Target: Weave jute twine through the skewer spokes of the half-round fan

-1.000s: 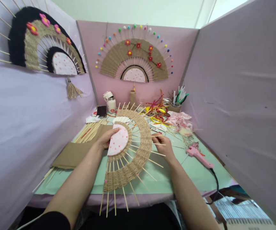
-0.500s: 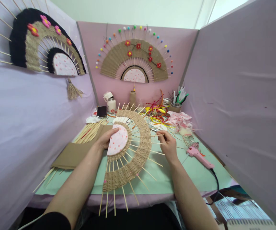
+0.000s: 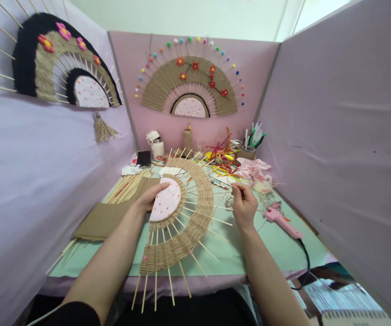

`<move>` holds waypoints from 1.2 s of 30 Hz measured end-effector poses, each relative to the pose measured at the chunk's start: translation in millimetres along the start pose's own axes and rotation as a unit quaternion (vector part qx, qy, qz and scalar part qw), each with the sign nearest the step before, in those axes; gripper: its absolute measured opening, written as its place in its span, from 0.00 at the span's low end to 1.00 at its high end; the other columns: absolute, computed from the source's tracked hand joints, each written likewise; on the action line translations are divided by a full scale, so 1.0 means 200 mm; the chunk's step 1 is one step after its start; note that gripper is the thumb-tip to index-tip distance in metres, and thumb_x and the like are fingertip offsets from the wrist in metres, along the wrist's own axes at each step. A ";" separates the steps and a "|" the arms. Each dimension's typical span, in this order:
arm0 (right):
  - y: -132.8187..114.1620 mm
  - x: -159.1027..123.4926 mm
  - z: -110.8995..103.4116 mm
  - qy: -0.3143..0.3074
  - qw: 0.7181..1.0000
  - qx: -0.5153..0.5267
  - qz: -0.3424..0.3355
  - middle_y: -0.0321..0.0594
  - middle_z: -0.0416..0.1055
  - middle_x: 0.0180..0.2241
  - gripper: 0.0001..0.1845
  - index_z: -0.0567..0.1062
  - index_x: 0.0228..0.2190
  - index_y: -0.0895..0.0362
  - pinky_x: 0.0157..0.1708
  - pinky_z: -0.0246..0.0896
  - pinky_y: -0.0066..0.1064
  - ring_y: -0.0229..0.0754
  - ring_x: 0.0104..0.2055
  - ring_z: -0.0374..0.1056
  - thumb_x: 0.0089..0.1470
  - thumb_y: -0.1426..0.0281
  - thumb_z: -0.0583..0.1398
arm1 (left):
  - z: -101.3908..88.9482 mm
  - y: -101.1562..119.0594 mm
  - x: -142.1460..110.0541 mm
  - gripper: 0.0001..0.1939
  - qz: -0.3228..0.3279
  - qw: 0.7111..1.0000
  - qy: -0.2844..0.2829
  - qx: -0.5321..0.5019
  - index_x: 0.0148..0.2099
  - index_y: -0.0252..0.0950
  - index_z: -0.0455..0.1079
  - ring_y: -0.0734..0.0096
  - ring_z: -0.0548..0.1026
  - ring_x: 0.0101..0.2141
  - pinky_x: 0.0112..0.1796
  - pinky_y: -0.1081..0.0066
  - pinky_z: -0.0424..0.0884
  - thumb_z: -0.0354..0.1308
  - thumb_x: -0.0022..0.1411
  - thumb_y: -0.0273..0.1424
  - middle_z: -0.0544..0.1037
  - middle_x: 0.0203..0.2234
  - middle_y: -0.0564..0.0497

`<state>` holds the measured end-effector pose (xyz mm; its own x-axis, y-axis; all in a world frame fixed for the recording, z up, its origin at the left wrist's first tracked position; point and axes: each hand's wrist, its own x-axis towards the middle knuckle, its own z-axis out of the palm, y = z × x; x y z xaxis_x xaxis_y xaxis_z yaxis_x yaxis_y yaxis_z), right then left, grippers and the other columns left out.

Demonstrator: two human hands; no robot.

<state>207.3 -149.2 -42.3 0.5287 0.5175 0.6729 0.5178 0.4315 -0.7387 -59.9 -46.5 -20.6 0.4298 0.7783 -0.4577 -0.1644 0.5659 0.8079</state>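
A half-woven fan (image 3: 195, 217) of tan cord on bamboo skewers lies on the green table (image 3: 277, 240), with a pink dotted half-disc (image 3: 166, 202) at its centre. My left hand (image 3: 150, 198) rests flat on the left edge of that half-disc, fingers stretched out. To the right of the fan's rim, my right hand (image 3: 243, 202) is closed in a pinch near the skewer tips; a thin tan cord seems to run from its fingers, though I cannot make it out for sure.
A pink glue gun (image 3: 280, 218) with a black cable lies right of my right hand. Loose skewers (image 3: 129, 184) and brown card (image 3: 102, 220) lie at left. Coloured strips, a cup of tools (image 3: 250, 147) and a white jar (image 3: 157, 147) crowd the back. Finished fans hang on the walls.
My right hand has lifted off the skewers and moved right and slightly up. The fan has turned a little, its lower end swinging left. My left hand stays on the half-disc.
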 end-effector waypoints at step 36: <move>0.03 0.00 0.03 -0.165 0.984 -0.004 0.074 0.34 0.64 0.19 0.15 0.75 0.27 0.59 0.22 0.51 0.26 0.35 0.21 0.55 0.51 0.59 0.57 | 0.01 -0.04 0.00 0.10 -0.003 0.999 -0.036 0.039 0.33 0.27 0.72 0.67 0.77 0.22 0.25 0.73 0.73 0.51 0.60 0.26 0.79 0.24 0.42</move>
<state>206.2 -143.4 -46.8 0.3519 0.7863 0.5079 0.4580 0.3286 -0.8260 -56.4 -51.2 -26.2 0.4938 0.7514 -0.4377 -0.0934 0.5463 0.8324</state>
